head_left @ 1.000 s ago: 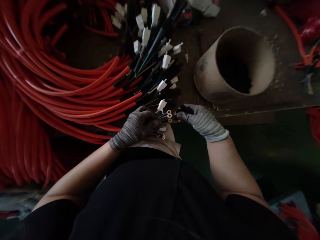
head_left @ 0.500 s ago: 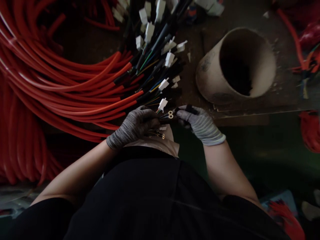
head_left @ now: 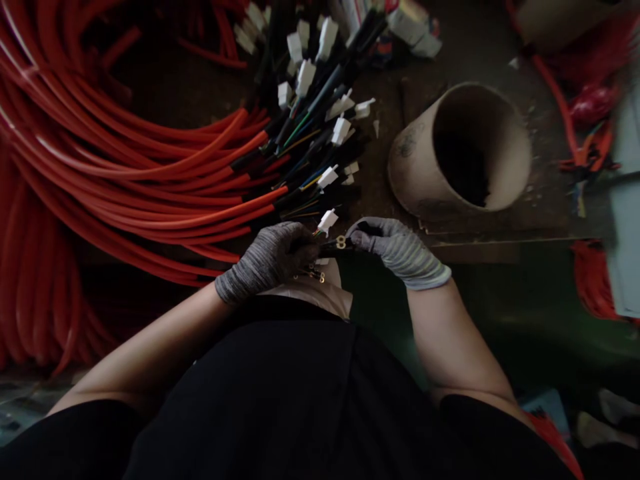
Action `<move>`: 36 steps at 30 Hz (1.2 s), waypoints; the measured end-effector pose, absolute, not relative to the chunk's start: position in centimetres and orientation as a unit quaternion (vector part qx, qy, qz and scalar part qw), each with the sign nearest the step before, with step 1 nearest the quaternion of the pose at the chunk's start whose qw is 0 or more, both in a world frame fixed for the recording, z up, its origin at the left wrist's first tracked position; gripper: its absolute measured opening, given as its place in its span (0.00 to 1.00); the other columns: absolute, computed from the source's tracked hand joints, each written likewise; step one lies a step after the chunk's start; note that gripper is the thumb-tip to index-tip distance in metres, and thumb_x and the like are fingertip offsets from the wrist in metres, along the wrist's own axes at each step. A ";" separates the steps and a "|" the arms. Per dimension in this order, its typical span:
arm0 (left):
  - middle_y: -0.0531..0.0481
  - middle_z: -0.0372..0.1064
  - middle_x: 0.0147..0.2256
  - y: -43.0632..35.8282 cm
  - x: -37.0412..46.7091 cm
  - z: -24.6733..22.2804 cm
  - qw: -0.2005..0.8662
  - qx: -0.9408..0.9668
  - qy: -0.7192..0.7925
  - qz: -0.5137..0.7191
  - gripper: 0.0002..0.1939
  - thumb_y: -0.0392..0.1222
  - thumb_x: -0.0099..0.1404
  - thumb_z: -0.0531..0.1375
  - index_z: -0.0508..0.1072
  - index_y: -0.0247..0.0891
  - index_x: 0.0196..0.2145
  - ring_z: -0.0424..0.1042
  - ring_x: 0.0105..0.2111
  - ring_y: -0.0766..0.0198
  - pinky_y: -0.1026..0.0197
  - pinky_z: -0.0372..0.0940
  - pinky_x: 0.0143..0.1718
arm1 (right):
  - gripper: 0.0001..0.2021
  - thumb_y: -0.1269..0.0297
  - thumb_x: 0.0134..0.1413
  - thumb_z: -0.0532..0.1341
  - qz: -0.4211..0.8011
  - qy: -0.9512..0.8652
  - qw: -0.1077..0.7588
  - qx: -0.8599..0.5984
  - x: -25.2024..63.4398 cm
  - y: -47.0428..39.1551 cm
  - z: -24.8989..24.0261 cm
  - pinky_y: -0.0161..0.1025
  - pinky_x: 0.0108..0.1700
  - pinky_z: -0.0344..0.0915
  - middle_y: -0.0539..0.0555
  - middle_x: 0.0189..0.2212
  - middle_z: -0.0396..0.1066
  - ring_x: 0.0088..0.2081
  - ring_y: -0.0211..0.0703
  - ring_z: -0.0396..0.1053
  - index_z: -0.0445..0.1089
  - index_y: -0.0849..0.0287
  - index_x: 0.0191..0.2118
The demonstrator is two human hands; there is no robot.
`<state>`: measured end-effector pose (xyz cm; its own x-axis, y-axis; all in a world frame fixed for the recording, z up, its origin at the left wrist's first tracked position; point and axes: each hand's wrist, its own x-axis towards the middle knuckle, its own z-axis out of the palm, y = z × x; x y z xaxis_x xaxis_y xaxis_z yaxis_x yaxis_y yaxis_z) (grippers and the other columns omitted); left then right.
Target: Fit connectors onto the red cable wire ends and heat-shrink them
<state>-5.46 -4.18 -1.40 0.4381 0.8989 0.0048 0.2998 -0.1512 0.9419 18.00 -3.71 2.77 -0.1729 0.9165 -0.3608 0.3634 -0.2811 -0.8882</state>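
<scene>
The thin wires (head_left: pixel 327 244) lie straight between the two gloved hands, and their short exposed stretch runs nearly sideways, from the fingertips of the left hand (head_left: pixel 280 257) towards those of the right hand (head_left: pixel 387 250). The left hand is closed around them, thumb against fingers, so most of their length is hidden in the grip. The ring ends (head_left: pixel 341 241) stick out past it, two visible, one above the other, and sit closer to the right fingertips than to the left ones. The right hand is narrow, its thumb and forefinger drawn close together just beside the rings; something dark shows there, but I cannot tell whether the fingers pinch it or touch the wires. Just above the left fingertips a white plug (head_left: pixel 327 221) points up and away, and just below them smaller ring ends (head_left: pixel 321 277) hang over a pale cloth (head_left: pixel 333 297). The red cables (head_left: pixel 250 204) sweep off beyond the left hand, while a wide round tub (head_left: pixel 417 160) stands beyond the right hand, tilted open to the side. Compared with the earliest frame, two upper rings show rather than three, and the right fingertips are slightly nearer to them. The blue strands that showed behind the rings then now look dark, and the left grip looks much the same.
</scene>
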 end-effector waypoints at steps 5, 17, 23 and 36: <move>0.52 0.74 0.31 -4.3 -5.2 -1.3 0.441 0.722 0.443 0.296 0.08 0.43 0.62 0.63 0.76 0.35 0.33 0.71 0.30 0.67 0.66 0.63 0.32 | 0.17 0.48 0.46 0.69 0.524 -0.561 0.219 -0.602 18.1 -3.8 3.5 0.40 0.38 0.63 0.50 0.24 0.71 0.30 0.41 0.66 0.75 0.60 0.28; 0.51 0.74 0.30 -4.5 -4.9 -1.7 0.379 0.742 0.474 0.283 0.09 0.45 0.61 0.64 0.76 0.36 0.32 0.70 0.29 0.66 0.64 0.62 0.32 | 0.14 0.53 0.45 0.71 0.540 -0.558 0.206 -0.595 17.9 -3.5 3.8 0.37 0.29 0.63 0.52 0.25 0.73 0.25 0.38 0.66 0.78 0.59 0.32; 0.49 0.75 0.32 -4.7 -4.8 -1.7 0.353 0.758 0.471 0.281 0.08 0.44 0.64 0.62 0.76 0.36 0.35 0.72 0.32 0.64 0.64 0.64 0.35 | 0.14 0.54 0.47 0.70 0.568 -0.544 0.212 -0.580 18.2 -3.4 2.7 0.34 0.26 0.60 0.50 0.23 0.71 0.22 0.35 0.64 0.78 0.60 0.35; 0.47 0.74 0.34 -5.1 -4.9 -2.0 0.323 0.783 0.462 0.263 0.10 0.45 0.66 0.60 0.76 0.36 0.37 0.73 0.33 0.63 0.64 0.64 0.36 | 0.15 0.54 0.45 0.71 0.599 -0.542 0.176 -0.563 17.3 -3.0 2.9 0.34 0.27 0.61 0.50 0.25 0.74 0.25 0.37 0.67 0.77 0.60 0.35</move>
<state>-4.91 -5.09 -1.95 0.4345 0.8936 0.1122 0.5537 -0.3633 0.7493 17.29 -3.00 2.90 -0.3041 0.8206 -0.4839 0.4002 -0.3510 -0.8466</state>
